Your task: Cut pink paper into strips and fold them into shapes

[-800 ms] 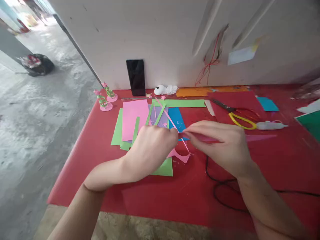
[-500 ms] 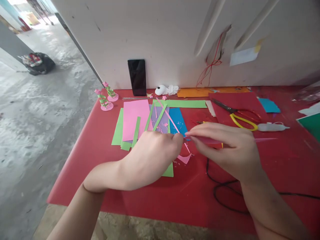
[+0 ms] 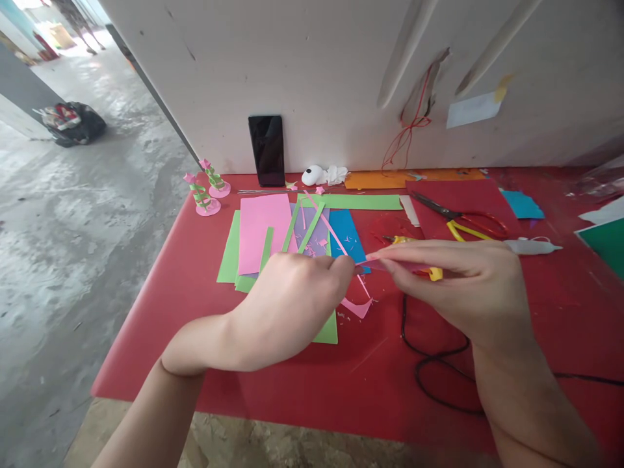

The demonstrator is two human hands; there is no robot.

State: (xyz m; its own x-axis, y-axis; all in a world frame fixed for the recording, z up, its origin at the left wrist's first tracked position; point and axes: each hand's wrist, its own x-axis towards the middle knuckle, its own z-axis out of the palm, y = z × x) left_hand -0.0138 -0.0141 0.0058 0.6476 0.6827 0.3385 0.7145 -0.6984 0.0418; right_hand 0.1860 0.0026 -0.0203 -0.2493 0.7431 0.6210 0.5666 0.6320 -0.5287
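Pink paper strip (image 3: pixel 403 264) first: I've got it up over the middle of the red table (image 3: pixel 273 390), stretched between my two hands. My right hand (image 3: pixel 475 296) has it pinched between thumb and forefinger, palm side partly hollow. My left hand (image 3: pixel 297 309) is curled in tight, back facing me, and its fingertips are closed on the strip's left end; most of those fingers are hidden from my view tho

Just behind the right hand I can see bits of a yellow tool (image 3: pixel 435 273), mostly blocked, and a black cord (image 3: pixel 441 356) loops on the table below. Near the left hand there's the craft pile: pink sheet (image 3: pixel 263 227), blue sheet (image 3: pixel 347 231), green strips and pink shavings, plus a curved pink offcut (image 3: pixel 359 308) right by the knuckles

Further out, scissors (image 3: pixel 451 214) with red and yellow handles lie past my right hand next to a nozzle bottle (image 3: pixel 533 247). Way back, a phone (image 3: pixel 267 153) leans on the pale wall, and two little pink-and-green ornaments (image 3: pixel 199 197) stand at the far left corner
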